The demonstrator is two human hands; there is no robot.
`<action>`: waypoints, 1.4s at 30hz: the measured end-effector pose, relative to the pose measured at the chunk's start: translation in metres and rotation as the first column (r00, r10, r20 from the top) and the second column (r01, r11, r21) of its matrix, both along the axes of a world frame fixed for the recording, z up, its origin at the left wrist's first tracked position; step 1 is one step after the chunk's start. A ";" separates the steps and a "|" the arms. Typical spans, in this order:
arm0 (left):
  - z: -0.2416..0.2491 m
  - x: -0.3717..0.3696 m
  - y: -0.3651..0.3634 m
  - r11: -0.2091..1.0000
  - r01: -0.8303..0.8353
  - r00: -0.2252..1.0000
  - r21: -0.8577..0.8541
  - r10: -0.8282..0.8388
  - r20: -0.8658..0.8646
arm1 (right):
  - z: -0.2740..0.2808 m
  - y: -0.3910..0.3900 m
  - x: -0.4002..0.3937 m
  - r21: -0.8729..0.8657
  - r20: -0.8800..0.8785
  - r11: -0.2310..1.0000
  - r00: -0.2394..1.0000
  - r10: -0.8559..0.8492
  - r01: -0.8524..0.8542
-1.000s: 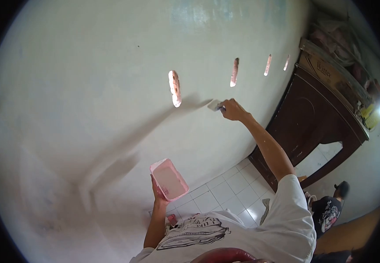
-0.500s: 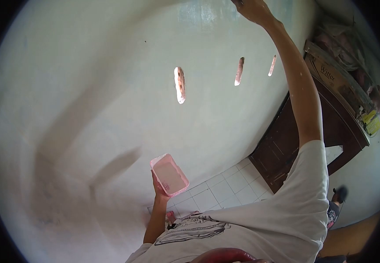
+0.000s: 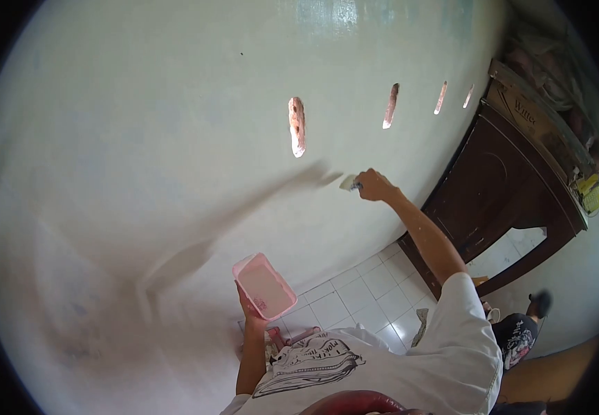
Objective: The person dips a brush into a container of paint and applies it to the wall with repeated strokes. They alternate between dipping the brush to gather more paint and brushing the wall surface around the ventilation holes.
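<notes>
My left hand (image 3: pixel 250 304) holds a pink rectangular tub (image 3: pixel 287 310) from its left and lower side, low in front of the wall. Pale, creamy material (image 3: pixel 263 285) fills the tub. At chest height or above, my right hand (image 3: pixel 377 187) is closed round the handle of a small scraper-like tool (image 3: pixel 347 182), whose pale blade points at the wall. Whether the blade touches the wall I cannot tell. The pale green wall (image 3: pixel 209 124) has several narrow slots, the nearest slot (image 3: pixel 297 127) up and left of the tool.
A dark wooden cabinet (image 3: pixel 469 180) stands at the right, with a cardboard box (image 3: pixel 521 111) and bags on top. White floor tiles (image 3: pixel 344 297) show below. Another person in a dark printed shirt (image 3: pixel 517 339) is at the lower right.
My right hand has come down from the top edge to the middle of the view, and the tool now shows. The tub stays nearly in place. More of the other person shows.
</notes>
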State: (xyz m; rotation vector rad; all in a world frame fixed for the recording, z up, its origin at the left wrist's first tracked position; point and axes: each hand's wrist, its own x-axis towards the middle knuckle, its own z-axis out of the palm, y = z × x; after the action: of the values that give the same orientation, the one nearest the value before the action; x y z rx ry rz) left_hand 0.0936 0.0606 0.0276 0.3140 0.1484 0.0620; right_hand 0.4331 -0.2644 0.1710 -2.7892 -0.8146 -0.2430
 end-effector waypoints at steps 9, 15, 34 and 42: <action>0.010 0.028 0.000 1.000 0.013 0.999 -0.021 -0.012 0.032 | 0.431 -0.012 -0.032 0.227 0.724 0.966 0.684 -0.085 -0.120; 0.001 0.022 0.005 0.999 0.020 1.000 -0.043 -0.021 -0.019 | 0.348 0.021 0.033 0.377 0.734 0.887 0.670 -0.111 -0.267; -0.015 0.020 -0.006 0.997 0.011 1.000 -0.082 -0.011 0.005 | 0.440 -0.040 0.015 0.473 0.736 0.867 0.610 -0.292 -0.155; -0.031 0.023 0.010 0.995 0.050 0.999 -0.086 -0.051 -0.003 | 0.144 0.001 0.016 0.345 0.470 0.930 0.881 -0.055 -0.126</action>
State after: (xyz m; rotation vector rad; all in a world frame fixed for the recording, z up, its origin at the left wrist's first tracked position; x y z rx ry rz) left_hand 0.1163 0.0709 -0.0038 0.2321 0.1475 0.0048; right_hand 0.4488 -0.2632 0.3154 -2.3769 -0.8142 -0.9950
